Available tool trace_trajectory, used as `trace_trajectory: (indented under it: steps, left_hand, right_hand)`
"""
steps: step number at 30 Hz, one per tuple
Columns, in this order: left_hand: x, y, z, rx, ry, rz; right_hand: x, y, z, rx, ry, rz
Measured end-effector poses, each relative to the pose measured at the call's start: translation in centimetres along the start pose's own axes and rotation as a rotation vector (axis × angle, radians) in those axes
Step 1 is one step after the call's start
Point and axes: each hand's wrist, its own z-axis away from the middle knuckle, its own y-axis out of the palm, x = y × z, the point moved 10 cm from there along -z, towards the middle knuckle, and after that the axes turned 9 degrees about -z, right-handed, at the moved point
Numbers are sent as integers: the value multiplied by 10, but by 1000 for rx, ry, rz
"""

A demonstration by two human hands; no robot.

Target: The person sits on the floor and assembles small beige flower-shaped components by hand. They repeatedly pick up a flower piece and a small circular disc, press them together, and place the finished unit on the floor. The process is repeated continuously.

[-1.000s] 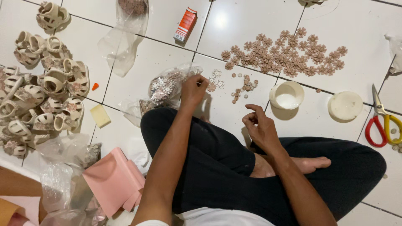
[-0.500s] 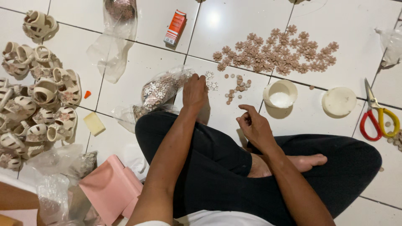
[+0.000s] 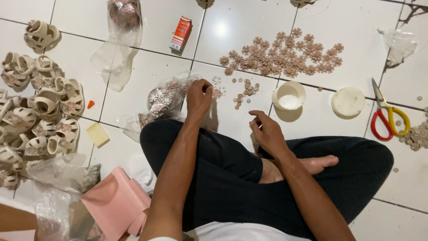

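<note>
Your left hand [image 3: 199, 96] is pinching its fingers over small silvery flower trims [image 3: 217, 87] beside the clear plastic bag [image 3: 166, 97] at twelve o'clock. Your right hand [image 3: 266, 132] is hovering at one o'clock, fingers loosely curled, holding nothing visible.

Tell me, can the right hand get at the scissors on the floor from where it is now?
Probably yes, with a stretch. The right hand hovers over the knee, and the scissors lie further out on that same side on bare tile. Only the round lid lies roughly between them, low and flat, so nothing seems to block the way.
</note>
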Motion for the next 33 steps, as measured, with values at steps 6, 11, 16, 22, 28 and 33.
trace_trajectory:
  steps: [6, 11, 16, 22, 28, 33]
  left_hand:
    - [-14, 15, 12, 105, 52, -275]
    - [-27, 23, 11, 133, 82, -385]
    - [-44, 38, 4, 153, 179, -472]
    - [-41, 46, -2, 159, 130, -420]
    - [-19, 46, 2, 297, -259, 191]
    - [-52, 39, 33, 366, -402, 550]
  right_hand:
    - [-3, -5, 11, -22, 4, 15]
    - [-2, -9, 16, -15, -23, 20]
    - [-3, -20, 12, -24, -37, 16]
    - [-11, -24, 6, 21, 42, 23]
    - [-12, -27, 5, -5, -42, -8]
    - [-13, -35, 0, -79, -99, -43]
